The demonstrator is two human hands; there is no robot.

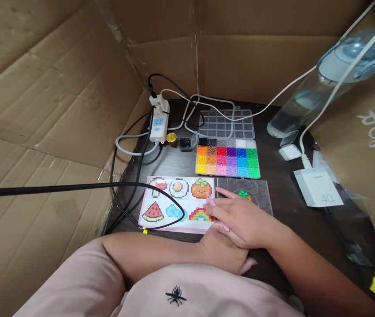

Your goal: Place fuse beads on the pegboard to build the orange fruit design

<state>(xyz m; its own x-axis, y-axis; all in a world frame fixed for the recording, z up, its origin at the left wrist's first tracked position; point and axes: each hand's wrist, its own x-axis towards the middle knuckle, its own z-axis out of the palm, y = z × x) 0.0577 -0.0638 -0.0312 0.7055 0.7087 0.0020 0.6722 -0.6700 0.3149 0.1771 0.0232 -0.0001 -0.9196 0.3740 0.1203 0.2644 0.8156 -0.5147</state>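
My right hand [242, 215] holds pink tweezers [220, 217], their tips over the right edge of a pattern sheet [164, 200]. One finger of that hand stretches toward the clear pegboard [261, 193]. A partly built bead design [244, 194], green on top with orange below, sits on the board, partly covered by my right hand. Below, my left hand [223, 251] rests under the right one, close to the table edge. Most of its fingers are hidden, so its grip does not show. The sheet carries pixel pictures, among them a persimmon, watermelon and rainbow.
Behind the sheet stands a bead box [228, 158] with coloured compartments, its lid [225, 123] opened back. A black cable [75, 189] crosses the sheet. Around are a power strip [159, 121], a gold tin [171, 138], a water bottle [309, 97], a white charger [317, 187] and cardboard walls [246, 61].
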